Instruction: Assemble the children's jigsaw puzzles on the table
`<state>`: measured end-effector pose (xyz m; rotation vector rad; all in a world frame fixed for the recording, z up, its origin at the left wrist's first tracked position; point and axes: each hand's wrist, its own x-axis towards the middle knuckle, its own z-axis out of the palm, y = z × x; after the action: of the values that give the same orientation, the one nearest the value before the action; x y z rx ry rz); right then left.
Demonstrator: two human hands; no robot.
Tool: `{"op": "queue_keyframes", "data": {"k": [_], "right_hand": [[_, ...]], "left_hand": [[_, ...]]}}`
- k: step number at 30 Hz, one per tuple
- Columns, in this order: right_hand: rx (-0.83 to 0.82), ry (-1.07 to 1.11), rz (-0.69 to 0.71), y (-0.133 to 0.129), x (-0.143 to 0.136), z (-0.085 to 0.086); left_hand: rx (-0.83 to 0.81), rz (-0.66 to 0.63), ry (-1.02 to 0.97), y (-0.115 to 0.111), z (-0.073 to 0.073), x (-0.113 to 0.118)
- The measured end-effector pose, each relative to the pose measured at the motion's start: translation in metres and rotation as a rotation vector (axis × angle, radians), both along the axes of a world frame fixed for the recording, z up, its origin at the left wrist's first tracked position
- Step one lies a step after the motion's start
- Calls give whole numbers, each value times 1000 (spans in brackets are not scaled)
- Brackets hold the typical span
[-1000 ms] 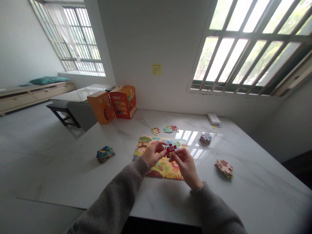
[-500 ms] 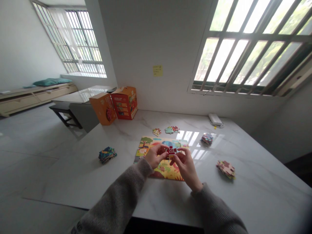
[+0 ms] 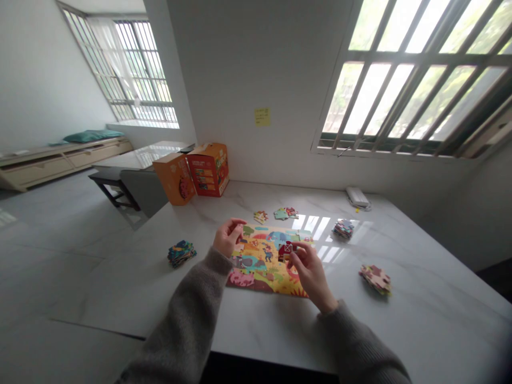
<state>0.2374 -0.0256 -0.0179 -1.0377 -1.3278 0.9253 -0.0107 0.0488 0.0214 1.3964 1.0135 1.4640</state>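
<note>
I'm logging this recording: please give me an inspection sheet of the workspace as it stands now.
Surface: pale marbled table, sunlight patches toward the right.
Puzzle things: picture puzzle lies flat; stacked pieces at left and at right; loose pieces beyond the puzzle.
Clutter: two orange boxes at the back left; white device at the back right.
Left hand: at the puzzle's far left corner; grip unclear.
Right hand: fingers on a red barn piece above the puzzle.
Cables: white cable beside the white device.
Surroundings: barred windows, yellow note on the wall, teal cushion on a bench.
</note>
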Motion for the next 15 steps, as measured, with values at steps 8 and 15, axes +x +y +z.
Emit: {"op": "queue_keyframes", "data": {"k": [8,15], "right_hand": [[-34,16,27,-1,-2,5],[-21,-13,47,2,0,-2]], "left_hand": [[-46,22,197,4,-6,-32],[-68,19,278,3,-15,-44]]}}
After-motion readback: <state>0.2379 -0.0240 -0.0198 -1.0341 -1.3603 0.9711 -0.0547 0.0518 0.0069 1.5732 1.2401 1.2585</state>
